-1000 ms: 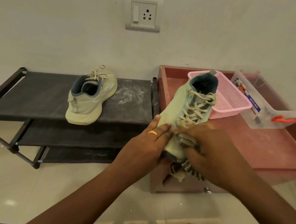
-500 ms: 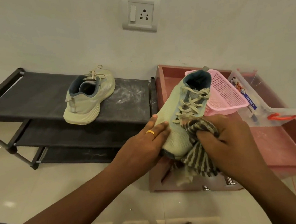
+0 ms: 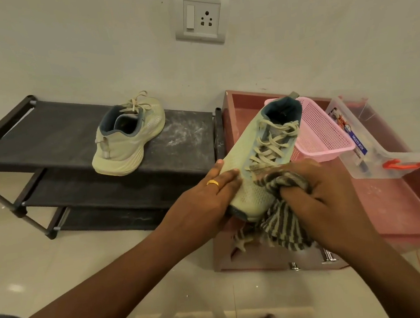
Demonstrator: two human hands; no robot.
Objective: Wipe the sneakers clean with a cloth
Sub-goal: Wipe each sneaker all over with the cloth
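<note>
Now, at the far left, the other sneaker (image 3: 127, 141) is sitting on the top shelf of the rack (image 3: 48, 138), heel toward us, well apart from both hands. Right of it, our left hand (image 3: 203, 203) is clasping the toe end of the sneaker (image 3: 244, 153) we are cleaning. Its fingers are lying close together along the left side, the thumb is hidden, and a ring (image 3: 212, 183) is showing on one finger. We are holding that sneaker tilted, heel up and away, above the near left part of the tray (image 3: 400, 204). Our right hand (image 3: 320, 191) is bunching the cloth (image 3: 284, 218) in curled fingers and pressing it to the toe's right side, with the loose end hanging below.

We are judging a few risks. The laces (image 3: 256, 167) are ending just beside the cloth, so a hard stroke could be snagging or loosening them. The hanging end may be dragging through the dust (image 3: 373, 189) on the tray and carrying it back to the knit. The heel is appearing close to the basket (image 3: 322, 132), so a swing could be knocking it.

The floor (image 3: 110, 258) is looking pale and glossy. White powder is streaking the rack's top shelf at its right end. A socket (image 3: 201, 16) is sitting on the plain wall (image 3: 64, 44) above. On the tray, the basket is standing just left of a clear box (image 3: 372, 148) with an orange latch (image 3: 396, 165).
</note>
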